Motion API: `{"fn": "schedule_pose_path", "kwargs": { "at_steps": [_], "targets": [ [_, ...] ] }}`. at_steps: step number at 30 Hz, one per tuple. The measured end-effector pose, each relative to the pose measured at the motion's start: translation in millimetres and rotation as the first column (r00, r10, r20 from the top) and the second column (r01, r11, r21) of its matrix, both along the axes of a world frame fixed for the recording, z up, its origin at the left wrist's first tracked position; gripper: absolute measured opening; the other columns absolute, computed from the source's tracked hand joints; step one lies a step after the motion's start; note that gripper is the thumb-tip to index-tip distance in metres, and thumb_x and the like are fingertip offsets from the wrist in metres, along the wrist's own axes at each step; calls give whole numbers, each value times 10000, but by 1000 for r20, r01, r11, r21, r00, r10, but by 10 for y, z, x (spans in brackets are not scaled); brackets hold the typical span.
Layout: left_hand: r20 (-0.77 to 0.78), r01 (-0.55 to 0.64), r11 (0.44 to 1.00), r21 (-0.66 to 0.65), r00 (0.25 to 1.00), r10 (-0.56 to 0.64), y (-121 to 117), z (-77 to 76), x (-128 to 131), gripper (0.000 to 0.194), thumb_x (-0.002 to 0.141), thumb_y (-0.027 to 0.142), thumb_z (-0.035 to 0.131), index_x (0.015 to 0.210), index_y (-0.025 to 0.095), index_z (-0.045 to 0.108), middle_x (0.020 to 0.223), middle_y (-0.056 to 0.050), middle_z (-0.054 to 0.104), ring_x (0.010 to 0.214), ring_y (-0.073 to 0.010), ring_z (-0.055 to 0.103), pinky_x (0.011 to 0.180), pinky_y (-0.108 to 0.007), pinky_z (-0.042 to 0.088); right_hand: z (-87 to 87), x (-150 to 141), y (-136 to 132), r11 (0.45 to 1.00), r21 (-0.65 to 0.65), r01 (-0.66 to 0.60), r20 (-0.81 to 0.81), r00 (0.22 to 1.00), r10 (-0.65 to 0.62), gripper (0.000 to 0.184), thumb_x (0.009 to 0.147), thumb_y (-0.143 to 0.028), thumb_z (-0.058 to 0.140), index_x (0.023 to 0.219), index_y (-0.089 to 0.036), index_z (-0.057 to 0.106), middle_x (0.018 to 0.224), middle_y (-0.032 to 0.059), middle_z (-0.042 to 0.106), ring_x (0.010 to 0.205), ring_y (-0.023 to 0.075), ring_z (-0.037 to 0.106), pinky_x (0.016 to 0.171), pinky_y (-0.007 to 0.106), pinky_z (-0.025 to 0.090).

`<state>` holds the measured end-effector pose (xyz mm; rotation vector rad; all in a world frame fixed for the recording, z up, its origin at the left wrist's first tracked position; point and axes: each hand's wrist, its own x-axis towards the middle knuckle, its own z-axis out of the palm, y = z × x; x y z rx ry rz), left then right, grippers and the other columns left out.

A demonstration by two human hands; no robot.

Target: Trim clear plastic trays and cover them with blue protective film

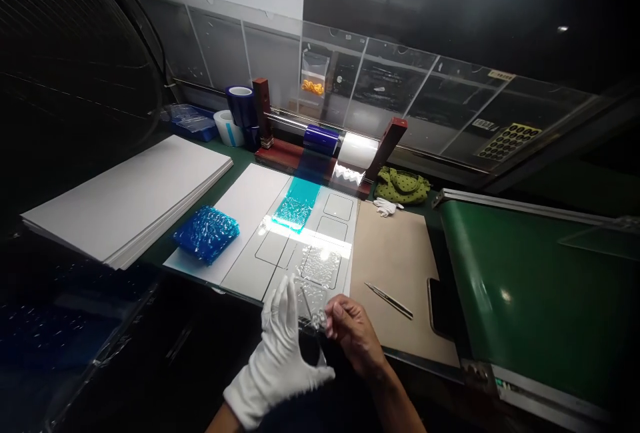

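My left hand (pixel 281 346), in a white glove, and my bare right hand (pixel 354 333) together hold a small clear plastic piece (pixel 311 306) with bumpy relief at the table's near edge. Both hands pinch its edges. Just beyond it lies another clear embossed piece (pixel 320 265) on a white sheet (pixel 280 246) marked with rectangular outlines. A strip of teal film (pixel 299 203) runs from a blue roll (pixel 321 138) on a red stand down over that sheet.
A stack of blue film pieces (pixel 206 233) lies left of the marked sheet. White boards (pixel 130 196) are stacked at the left. Tweezers (pixel 389 300) rest on a brown mat (pixel 395 266), a phone (pixel 440 306) beside it. A green conveyor (pixel 540 286) runs at the right.
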<state>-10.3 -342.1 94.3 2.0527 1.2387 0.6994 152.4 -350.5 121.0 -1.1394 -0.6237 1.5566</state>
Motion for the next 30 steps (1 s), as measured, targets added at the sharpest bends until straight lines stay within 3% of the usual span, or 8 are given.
{"fn": "schedule_pose_path", "kwargs": {
  "at_steps": [3,7,9,13,17,25,27,30],
  "targets": [
    [-49,-3,994,105,999,8,-209,44,-217,1252,580,446,733,1461,166,-112,1528,-155,95,1350,-418,148,1070,-515,207,40,-116,-207,999,-40,-32,19,999,32,350,783,-541,606,785,-194,654,642,13,599,586,127,532,593,251,425],
    [-136,-1,980,198,990,28,-456,109,-501,1193,614,382,690,1456,185,-132,1468,-169,245,1269,-399,297,1034,-526,217,77,-145,-388,987,93,129,573,804,-160,376,839,-537,527,925,-204,679,881,51,630,831,180,554,739,278,413],
    [-204,31,977,209,979,12,-546,156,-607,1173,587,369,695,1468,231,-66,1470,-165,247,1245,-405,330,1014,-546,207,89,-220,-487,995,77,56,684,723,-94,401,872,-539,467,924,-204,680,753,18,593,713,153,522,657,258,386],
    [-384,77,985,152,923,-13,-692,274,-785,962,554,339,675,1431,265,285,1469,-196,254,1202,-440,364,941,-570,240,98,-507,-686,972,-10,-233,627,756,188,454,920,-516,372,828,-180,663,543,-35,485,543,110,443,557,234,332],
    [-505,83,993,87,863,-28,-825,420,-917,863,561,359,628,1380,209,400,1413,-236,339,1166,-439,396,885,-557,284,133,-768,-818,949,44,-314,704,684,194,371,911,-440,438,710,-172,599,542,-32,504,520,101,450,519,221,314],
    [-800,62,998,32,600,-11,-975,720,-817,860,440,364,673,1250,106,540,1053,-239,538,868,-383,490,683,-506,351,186,-1184,-1051,822,57,-567,995,95,-4,311,936,-281,352,755,-186,587,596,33,558,508,142,466,542,278,278],
    [-792,65,996,60,610,8,-1000,719,-867,871,435,362,678,1251,92,534,1039,-240,536,868,-389,488,682,-519,355,189,-1220,-1092,838,81,-539,992,129,-13,310,935,-289,352,749,-185,576,597,33,553,509,140,464,548,279,282],
    [-595,89,988,129,804,5,-1068,568,-1072,891,488,380,668,1327,183,445,1209,-208,485,1037,-411,459,787,-541,361,197,-1188,-1107,903,150,-403,886,460,58,326,929,-378,381,751,-188,576,572,1,526,499,119,453,532,252,306]
  ]
}}
